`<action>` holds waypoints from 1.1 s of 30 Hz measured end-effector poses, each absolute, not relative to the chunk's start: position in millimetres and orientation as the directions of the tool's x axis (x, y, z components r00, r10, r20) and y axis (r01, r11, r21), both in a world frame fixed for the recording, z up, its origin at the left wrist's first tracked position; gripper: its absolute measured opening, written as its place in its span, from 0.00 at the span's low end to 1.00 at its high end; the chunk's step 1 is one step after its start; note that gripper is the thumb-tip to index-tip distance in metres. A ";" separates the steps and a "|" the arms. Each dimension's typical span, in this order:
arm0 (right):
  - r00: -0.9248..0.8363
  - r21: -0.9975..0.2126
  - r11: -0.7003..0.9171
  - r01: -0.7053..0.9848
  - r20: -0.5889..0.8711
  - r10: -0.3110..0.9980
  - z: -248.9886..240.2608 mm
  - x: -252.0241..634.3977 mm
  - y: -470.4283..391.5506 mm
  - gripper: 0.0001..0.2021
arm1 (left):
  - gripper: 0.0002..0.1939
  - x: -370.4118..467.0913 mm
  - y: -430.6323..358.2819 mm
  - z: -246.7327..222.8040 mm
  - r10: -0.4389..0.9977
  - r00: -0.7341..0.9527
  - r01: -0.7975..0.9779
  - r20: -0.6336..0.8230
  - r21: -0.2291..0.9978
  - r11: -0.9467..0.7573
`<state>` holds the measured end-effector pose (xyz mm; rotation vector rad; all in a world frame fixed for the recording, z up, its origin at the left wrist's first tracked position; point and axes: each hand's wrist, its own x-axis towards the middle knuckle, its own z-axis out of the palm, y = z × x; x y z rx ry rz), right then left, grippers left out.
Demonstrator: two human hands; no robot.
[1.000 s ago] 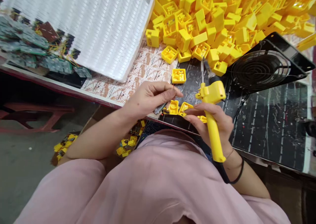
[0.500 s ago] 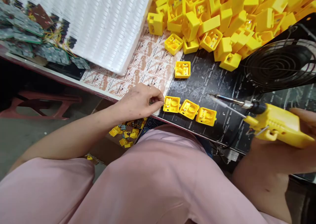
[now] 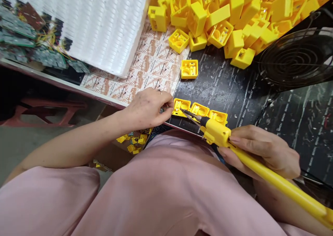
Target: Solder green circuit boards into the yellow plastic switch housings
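Note:
My left hand (image 3: 153, 107) rests at the table's front edge, thumb and fingertips pinched together against the left side of a small open yellow plastic case (image 3: 182, 105). My right hand (image 3: 265, 149) grips a yellow soldering gun (image 3: 217, 131) with a thin feed tube beside its tip. That tip reaches over the case by my left hand; whether it touches metal inside is too small to tell. Two more open cases, a middle one (image 3: 201, 108) and a right one (image 3: 218, 116), continue the row. Another case (image 3: 189, 69) lies farther back by itself.
A large heap of yellow cases (image 3: 221, 17) fills the back. To the right stands a black fan (image 3: 293, 57). White foam (image 3: 104, 24) and wired circuit boards (image 3: 49, 55) lie at left. Below the table edge, a box holds yellow pieces (image 3: 134, 142); a pink stool (image 3: 47, 114) stands beyond.
My right hand has brought the soldering gun leftward, so its tip is now over the leftmost case in the row. My left hand stays at that case's side.

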<state>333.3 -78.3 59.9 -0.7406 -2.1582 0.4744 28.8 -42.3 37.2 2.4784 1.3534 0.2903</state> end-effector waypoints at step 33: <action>-0.640 -0.444 0.813 0.377 0.509 0.575 73.7 342.6 -82.2 0.12 | 0.15 51.6 -38.6 52.7 0.848 0.495 0.869 -0.189 0.097 -0.485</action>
